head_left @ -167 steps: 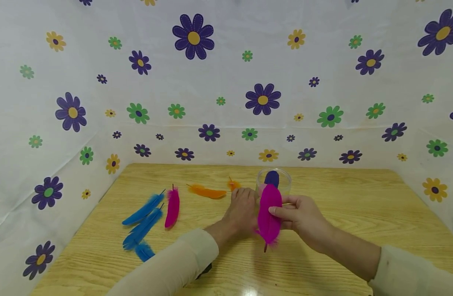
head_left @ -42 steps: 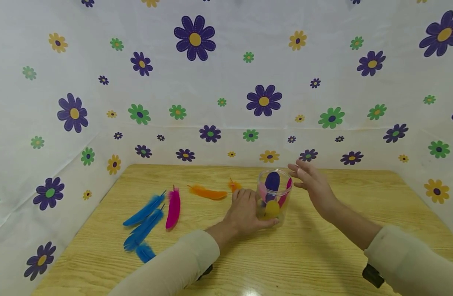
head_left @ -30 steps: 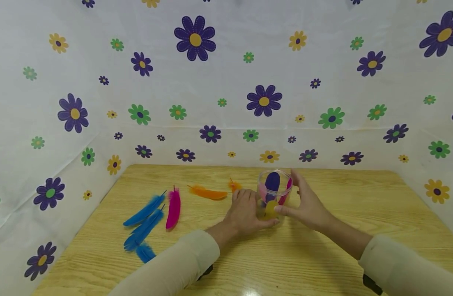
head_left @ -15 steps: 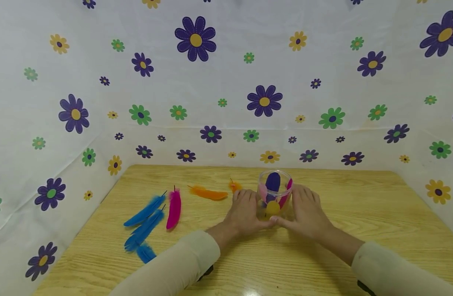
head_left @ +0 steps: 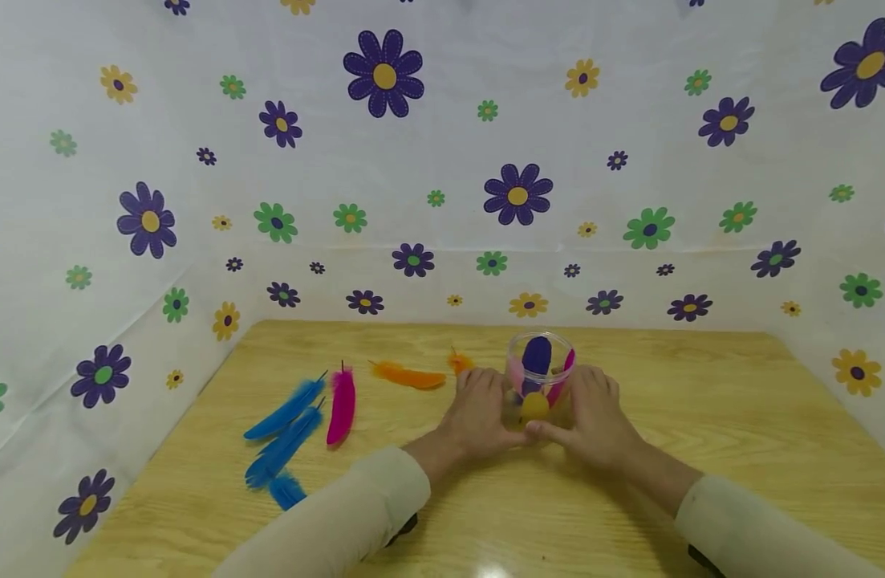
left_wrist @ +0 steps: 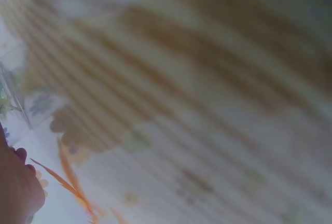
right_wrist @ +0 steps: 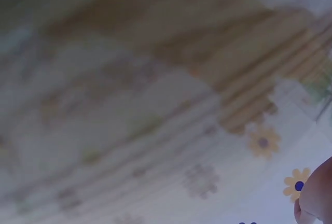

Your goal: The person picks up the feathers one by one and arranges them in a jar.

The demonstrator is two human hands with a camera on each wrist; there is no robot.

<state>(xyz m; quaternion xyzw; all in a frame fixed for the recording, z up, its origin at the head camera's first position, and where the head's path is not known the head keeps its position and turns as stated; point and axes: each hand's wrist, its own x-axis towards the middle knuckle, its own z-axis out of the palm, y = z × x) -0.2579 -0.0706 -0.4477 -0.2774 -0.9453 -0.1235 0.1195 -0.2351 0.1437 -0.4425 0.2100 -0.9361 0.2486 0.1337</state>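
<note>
A clear round jar [head_left: 546,379] stands on the wooden table between both hands in the head view. Inside it are purple [head_left: 537,355], magenta [head_left: 558,392], pale pink and yellow [head_left: 535,406] feathers. My left hand [head_left: 478,413] grips the jar from the left; my right hand [head_left: 601,417] wraps its right side. The two thumbs come together low across the front. Fingers behind the jar are hidden. In the wrist views, only a bit of the left hand [left_wrist: 21,190] and of the right hand [right_wrist: 317,195] shows at the lower corners.
Three blue feathers [head_left: 285,441] lie at the left of the table, beside a magenta feather [head_left: 342,407]. Farther back is an orange feather [head_left: 409,376], with another orange feather [head_left: 460,363] just behind the left hand. A flower-patterned cloth [head_left: 442,144] surrounds the table.
The right hand earlier held a magenta feather before the jar; a magenta feather now stands inside it. That hand has since come down onto the jar's right side. The left hand stayed.
</note>
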